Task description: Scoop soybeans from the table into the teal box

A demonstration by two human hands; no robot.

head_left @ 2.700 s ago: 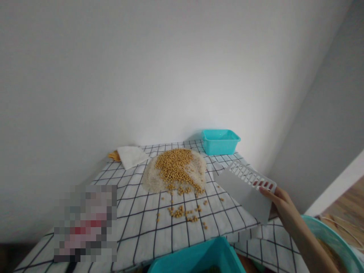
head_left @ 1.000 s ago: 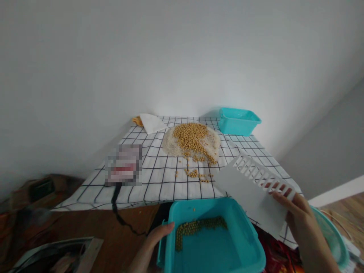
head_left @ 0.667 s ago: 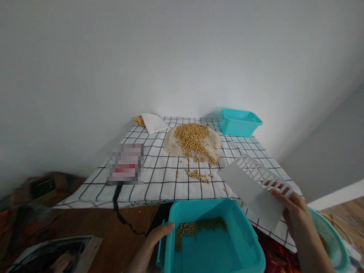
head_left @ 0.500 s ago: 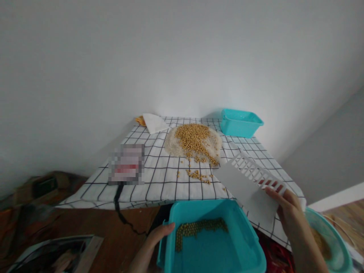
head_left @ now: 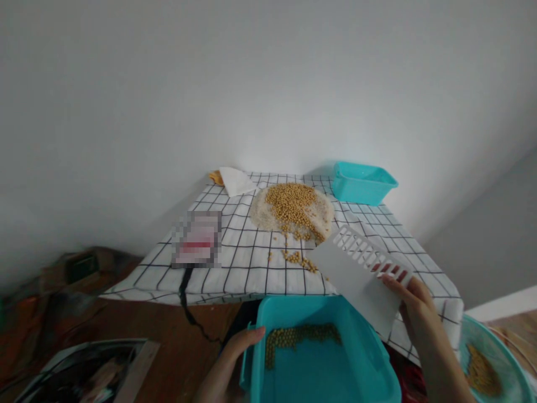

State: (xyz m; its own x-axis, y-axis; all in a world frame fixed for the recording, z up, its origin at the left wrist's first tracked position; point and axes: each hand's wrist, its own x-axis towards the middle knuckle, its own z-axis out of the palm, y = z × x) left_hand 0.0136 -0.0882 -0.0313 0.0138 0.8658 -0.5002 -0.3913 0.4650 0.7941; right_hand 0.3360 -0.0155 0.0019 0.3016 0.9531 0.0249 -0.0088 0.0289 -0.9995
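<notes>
My left hand [head_left: 239, 350] grips the left rim of a teal plastic tub [head_left: 369, 364] held at the table's near edge; a streak of soybeans [head_left: 300, 337] lies inside it. My right hand [head_left: 409, 299] holds a flat white slotted scraper [head_left: 356, 274] by its slotted end, its plain edge slanting down toward the tablecloth beside loose soybeans [head_left: 298, 258]. Farther back a heap of soybeans [head_left: 291, 202] sits on a round spread of white rice [head_left: 323, 215].
The table wears a black-and-white checked cloth [head_left: 243, 263]. A second teal tub [head_left: 363, 183] stands at the back right, a folded white cloth [head_left: 235, 181] at the back left. A blurred packet [head_left: 197, 239] with a black cord lies left. A teal bowl [head_left: 490, 364] sits lower right.
The view has dropped and shifted, bringing the near tub and my left hand into sight. The scraper has moved left and closer to the loose beans on the cloth.
</notes>
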